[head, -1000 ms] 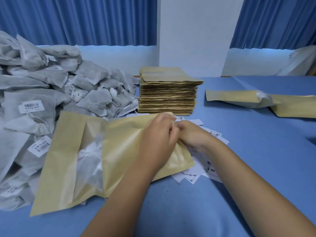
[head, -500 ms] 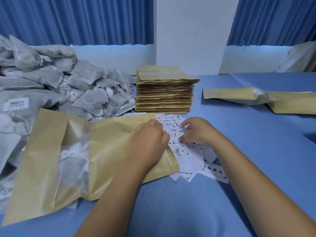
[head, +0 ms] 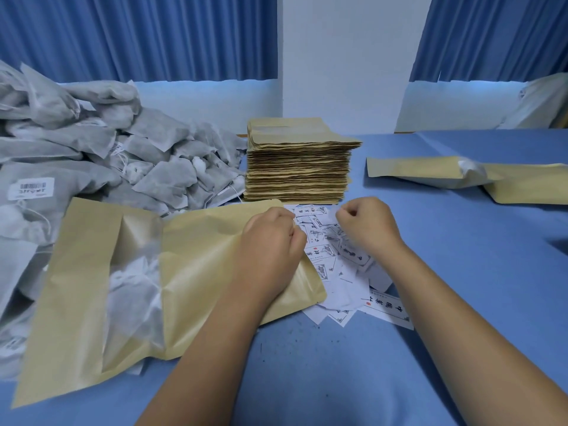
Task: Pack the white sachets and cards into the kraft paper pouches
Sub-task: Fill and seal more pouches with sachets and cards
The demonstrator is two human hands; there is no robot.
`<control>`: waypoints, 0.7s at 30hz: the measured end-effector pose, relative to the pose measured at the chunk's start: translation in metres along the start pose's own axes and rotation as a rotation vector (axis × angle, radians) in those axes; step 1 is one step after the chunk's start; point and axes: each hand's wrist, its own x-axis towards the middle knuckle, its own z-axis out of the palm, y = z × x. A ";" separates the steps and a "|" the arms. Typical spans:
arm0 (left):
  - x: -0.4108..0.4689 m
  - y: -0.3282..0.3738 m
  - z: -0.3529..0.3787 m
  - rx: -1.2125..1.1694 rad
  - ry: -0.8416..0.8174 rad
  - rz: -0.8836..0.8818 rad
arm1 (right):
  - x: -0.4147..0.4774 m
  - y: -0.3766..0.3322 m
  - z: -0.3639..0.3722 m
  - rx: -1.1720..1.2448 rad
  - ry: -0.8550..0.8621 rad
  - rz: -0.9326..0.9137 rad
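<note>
A large kraft pouch [head: 196,259] lies flat on the blue table, mouth toward the centre. A white sachet [head: 135,290] shows through its clear window. My left hand [head: 270,241] grips the pouch's mouth edge with curled fingers. Just right of it lies a loose heap of printed white cards [head: 341,281]. My right hand [head: 367,226] hovers over the heap, fingers curled, pinching a blurred card at its fingertips. The two hands are a short gap apart.
A big pile of white sachets [head: 92,155] with barcode tags fills the left. A tall stack of empty kraft pouches [head: 298,167] stands behind the cards. Two filled pouches [head: 430,173] lie at the right. Blue tablecloth [head: 461,287] spreads to the right and front.
My hands were together at the pouch mouth; the right hand has moved right over the cards. The pouch has slid left, uncovering more cards.
</note>
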 end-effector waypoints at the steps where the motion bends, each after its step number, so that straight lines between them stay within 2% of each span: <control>1: 0.000 0.000 -0.001 -0.007 0.012 0.014 | 0.000 -0.003 -0.003 0.024 0.028 -0.019; 3: 0.000 0.000 -0.003 -0.020 0.037 0.033 | -0.001 -0.008 -0.009 0.210 -0.087 -0.015; 6: -0.001 0.003 -0.005 -0.031 0.077 0.044 | -0.009 -0.016 -0.009 0.581 -0.489 0.128; 7: -0.002 0.005 -0.005 -0.032 0.089 0.051 | -0.012 -0.019 -0.004 0.645 -0.544 0.156; 12: -0.008 0.021 -0.004 -0.102 0.158 0.154 | -0.022 -0.032 0.017 0.680 -0.580 0.140; 16: -0.013 0.032 -0.002 -0.146 0.135 0.220 | -0.023 -0.034 0.026 0.686 -0.463 0.204; 21: -0.015 0.036 -0.003 -0.141 0.187 0.285 | -0.027 -0.035 0.032 0.706 -0.503 0.189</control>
